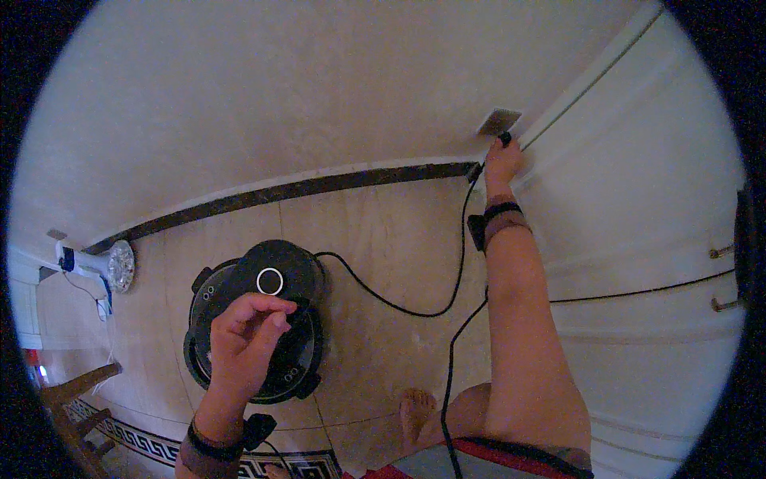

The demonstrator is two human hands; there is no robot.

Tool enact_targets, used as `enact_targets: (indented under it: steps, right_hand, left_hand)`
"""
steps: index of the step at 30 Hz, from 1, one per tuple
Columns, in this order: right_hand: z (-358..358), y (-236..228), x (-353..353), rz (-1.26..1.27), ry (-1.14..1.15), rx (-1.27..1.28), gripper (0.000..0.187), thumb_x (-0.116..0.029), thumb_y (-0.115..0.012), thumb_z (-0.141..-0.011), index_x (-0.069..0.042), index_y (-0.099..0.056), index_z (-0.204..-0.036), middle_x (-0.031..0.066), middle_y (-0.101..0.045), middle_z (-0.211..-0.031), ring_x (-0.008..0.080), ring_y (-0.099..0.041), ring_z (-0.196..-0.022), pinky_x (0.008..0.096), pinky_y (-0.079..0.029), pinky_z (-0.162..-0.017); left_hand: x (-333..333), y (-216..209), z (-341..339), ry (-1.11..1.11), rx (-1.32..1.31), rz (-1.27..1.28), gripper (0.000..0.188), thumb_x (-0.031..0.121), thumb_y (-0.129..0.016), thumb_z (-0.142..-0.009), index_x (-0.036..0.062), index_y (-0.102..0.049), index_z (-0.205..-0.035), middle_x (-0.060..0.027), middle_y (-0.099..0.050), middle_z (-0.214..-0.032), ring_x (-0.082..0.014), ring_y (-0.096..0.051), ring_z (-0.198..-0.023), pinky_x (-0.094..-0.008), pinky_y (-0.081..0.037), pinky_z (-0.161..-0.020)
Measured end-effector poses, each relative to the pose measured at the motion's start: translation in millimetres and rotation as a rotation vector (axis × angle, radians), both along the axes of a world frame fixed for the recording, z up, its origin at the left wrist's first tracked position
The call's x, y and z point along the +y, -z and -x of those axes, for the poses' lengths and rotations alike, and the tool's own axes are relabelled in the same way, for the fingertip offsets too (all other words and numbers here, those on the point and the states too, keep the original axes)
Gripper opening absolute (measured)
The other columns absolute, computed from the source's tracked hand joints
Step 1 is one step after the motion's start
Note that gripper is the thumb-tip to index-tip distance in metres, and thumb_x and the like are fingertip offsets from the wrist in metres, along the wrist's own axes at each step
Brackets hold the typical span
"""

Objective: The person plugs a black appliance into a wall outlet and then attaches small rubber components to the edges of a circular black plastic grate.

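Observation:
My right hand (503, 162) reaches far out to the wall, its fingers closed on a black plug (504, 138) just below a square wall socket (499, 122). Whether the plug touches the socket I cannot tell. On the floor sits a round black electric appliance (271, 259) with side handles and a pale ring on its top part. My left hand (246, 339) is above it, thumb and fingers curled together; anything inside them is hidden. A black cord (399, 310) runs from the appliance across the tiles toward the wall corner by my right hand.
White cabinet doors (638, 239) with metal handles stand along my right. A dark baseboard (319, 185) edges the wall. At far left are a white stand-like object (120, 266) and a wooden stool (76, 391). Another dark cable (450, 383) hangs beside my bare foot (416, 415).

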State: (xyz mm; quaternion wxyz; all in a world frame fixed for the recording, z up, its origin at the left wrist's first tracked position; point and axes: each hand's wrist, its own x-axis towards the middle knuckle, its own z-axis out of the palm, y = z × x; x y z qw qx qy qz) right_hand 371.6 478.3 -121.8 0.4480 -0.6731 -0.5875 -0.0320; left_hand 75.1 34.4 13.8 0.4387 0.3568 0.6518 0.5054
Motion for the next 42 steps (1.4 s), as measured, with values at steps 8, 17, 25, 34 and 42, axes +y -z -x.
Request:
enact_targets:
  steps: [8,17,25,34,42]
  right_hand:
    - [10,4,8,-0.12,0.038,-0.064,0.024,-0.021,-0.064,-0.081,0.003,-0.065,-0.084,0.0216,-0.066,-0.079,0.0413,-0.063,-0.075,0.0477,-0.049,-0.069]
    - [-2,13,12,-0.036,0.091,-0.3,0.021,-0.019,-0.064,-0.08,0.002,-0.065,-0.08,0.0211,-0.066,-0.078,0.0399,-0.064,-0.075,0.0468,-0.05,-0.068]
    - [-2,16,17,-0.051,0.02,-0.485,0.018,-0.016,-0.062,-0.081,0.001,-0.062,-0.088,0.0208,-0.066,-0.083,0.0407,-0.063,-0.078,0.048,-0.05,-0.069]
    - [13,40,35,-0.043,0.054,-0.251,0.031,-0.015,-0.069,-0.068,0.002,-0.057,-0.091,0.0182,-0.062,-0.085,0.0371,-0.059,-0.089,0.0455,-0.045,-0.076]
    - [-11,50,47,0.089,-0.277,-0.006,0.045,-0.02,-0.063,-0.081,0.003,-0.052,-0.118,0.0168,-0.06,-0.108,0.0323,-0.054,-0.105,0.0402,-0.043,-0.089]
  left_hand:
    - [4,5,11,0.05,0.017,-0.069,0.012,0.002,-0.057,-0.09,-0.0012,-0.063,-0.099,-0.0073,-0.066,-0.098,-0.0107,-0.061,-0.085,-0.0246,-0.05,-0.077]
    - [6,3,14,0.057,-0.023,-0.04,0.012,0.001,-0.057,-0.089,-0.0011,-0.063,-0.1,-0.0069,-0.066,-0.098,-0.0101,-0.061,-0.084,-0.024,-0.049,-0.076]
    - [5,5,12,0.061,-0.012,-0.059,0.011,0.001,-0.057,-0.089,-0.001,-0.063,-0.099,-0.0069,-0.067,-0.098,-0.0098,-0.06,-0.083,-0.0235,-0.049,-0.076]
    - [8,1,9,0.067,-0.048,-0.07,0.011,0.002,-0.058,-0.09,-0.001,-0.063,-0.099,-0.007,-0.067,-0.099,-0.0101,-0.06,-0.084,-0.0236,-0.049,-0.076]
    - [-2,-10,35,-0.043,0.063,-0.097,0.011,0.008,-0.058,-0.091,0.0017,-0.063,-0.098,-0.0058,-0.067,-0.096,-0.0099,-0.06,-0.082,-0.0237,-0.05,-0.074]
